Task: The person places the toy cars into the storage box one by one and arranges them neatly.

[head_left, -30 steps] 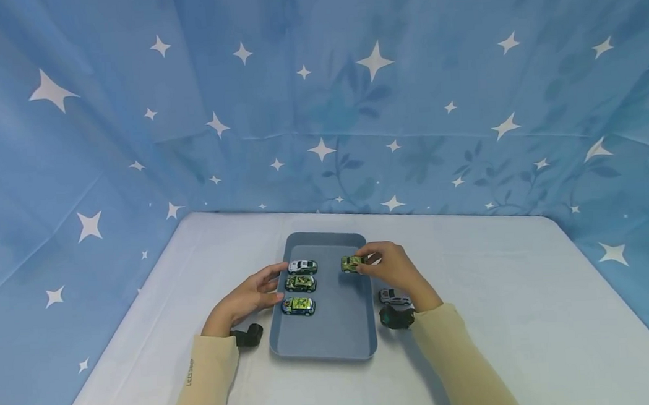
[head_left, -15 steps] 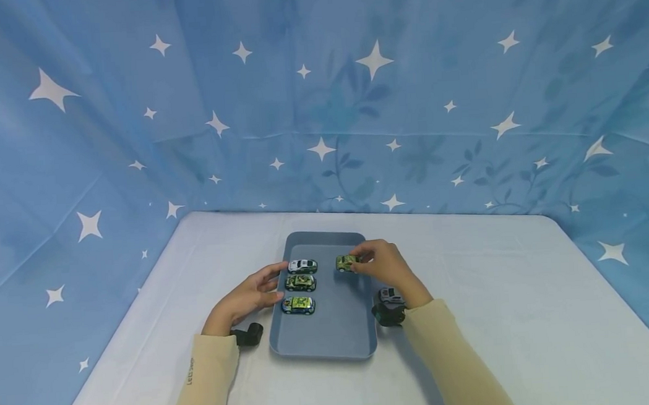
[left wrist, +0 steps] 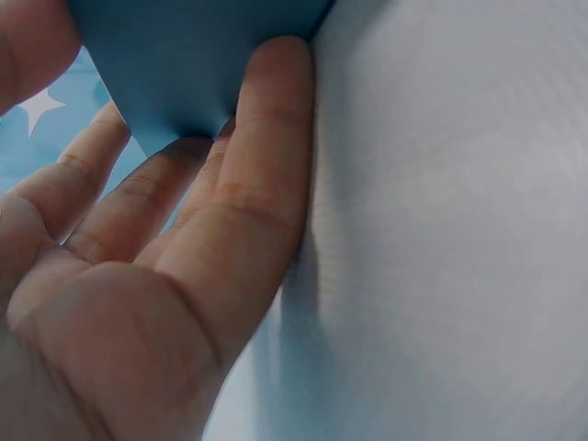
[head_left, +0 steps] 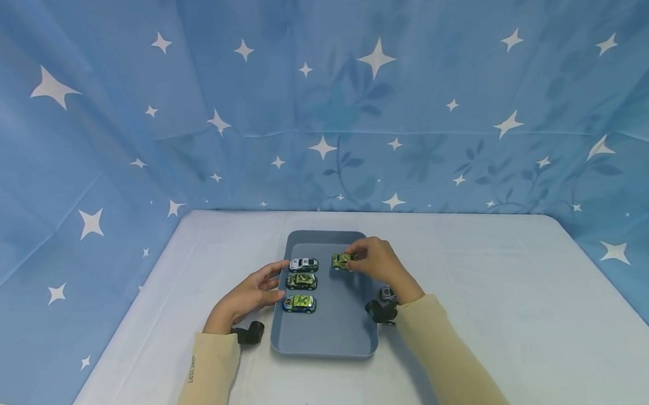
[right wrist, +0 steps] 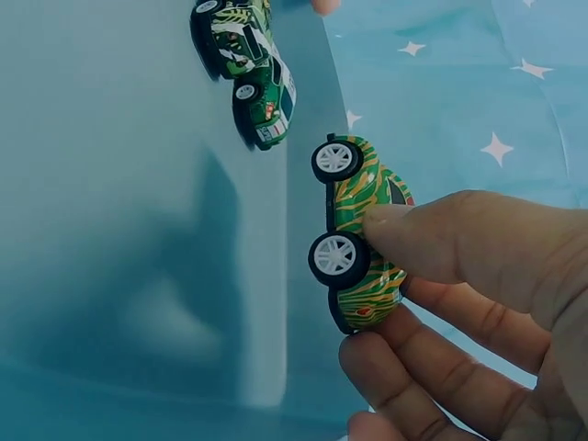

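Observation:
My right hand [head_left: 377,259] pinches a green-and-orange tiger-striped toy car [right wrist: 363,230] between thumb and fingers. It holds the car above the far right part of a grey-blue tray [head_left: 327,345], with a shadow on the tray floor in the right wrist view. Three toy cars line the tray's left side: a white one [head_left: 303,265], a green camouflage one [head_left: 301,282] and a yellow-green one [head_left: 300,304]. My left hand [head_left: 249,297] rests at the tray's left wall, its extended fingers touching the outside of the wall [left wrist: 202,64] in the left wrist view.
A grey toy car [head_left: 388,294] sits on the white table [head_left: 520,296] right of the tray, partly hidden by my right wrist. Black wrist devices show at the left wrist [head_left: 250,334] and right wrist. A blue star-patterned curtain [head_left: 318,91] hangs behind the table.
My right hand has carried the striped car slightly left, further over the tray. More of the grey car is now covered by the right wrist. The left hand stays in place.

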The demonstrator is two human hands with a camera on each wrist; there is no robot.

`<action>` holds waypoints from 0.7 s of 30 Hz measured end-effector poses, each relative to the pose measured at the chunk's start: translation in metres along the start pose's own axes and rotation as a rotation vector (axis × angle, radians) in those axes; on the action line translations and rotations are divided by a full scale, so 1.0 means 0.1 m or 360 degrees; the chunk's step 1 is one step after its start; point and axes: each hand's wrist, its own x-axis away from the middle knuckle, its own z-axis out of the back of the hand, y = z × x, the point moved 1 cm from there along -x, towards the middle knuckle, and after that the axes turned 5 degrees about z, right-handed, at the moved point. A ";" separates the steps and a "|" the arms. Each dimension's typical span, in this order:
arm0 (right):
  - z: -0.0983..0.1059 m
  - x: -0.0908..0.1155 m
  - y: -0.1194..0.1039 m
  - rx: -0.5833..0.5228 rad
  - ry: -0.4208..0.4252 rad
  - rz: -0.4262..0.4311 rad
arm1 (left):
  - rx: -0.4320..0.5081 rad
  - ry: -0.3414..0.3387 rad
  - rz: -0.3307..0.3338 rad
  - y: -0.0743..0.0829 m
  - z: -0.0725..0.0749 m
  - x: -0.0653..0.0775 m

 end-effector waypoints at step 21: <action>-0.18 -0.19 -0.07 0.0193 -0.0006 0.0033 | -0.0022 0.0002 0.0008 0.01 0.01 0.02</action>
